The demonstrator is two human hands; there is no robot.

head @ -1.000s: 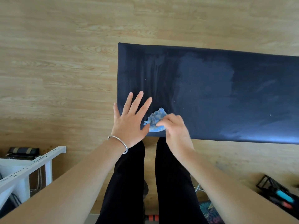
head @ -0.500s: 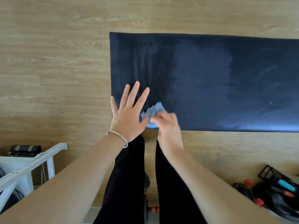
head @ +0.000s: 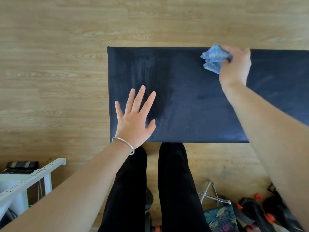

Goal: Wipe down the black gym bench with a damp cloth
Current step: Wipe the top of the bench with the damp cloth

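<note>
I see the right hand clamped round a crumpled blue cloth, fingers curled over it. The wad sticks out on that hand's left side and sits at the far edge of the black padded gym bench. The left hand lies flat and spread, holding nothing, palm down near the bench's near left corner, well apart from the right hand.

Mid-wipe, I'd say: hazy streaks run between the two hands, and white specks lie just right of the left thumb.

Risks as I judge them:
- The cloth is bunched small, so each pass covers little and can leave stripes.
- It rides the far edge, so an overshoot could drop it onto the light wood-plank floor beyond the hand.
- The left palm covers a patch that may be skipped or printed on.
- The long reach puts weight on that palm, so it could slip if the surface there is damp.
</note>
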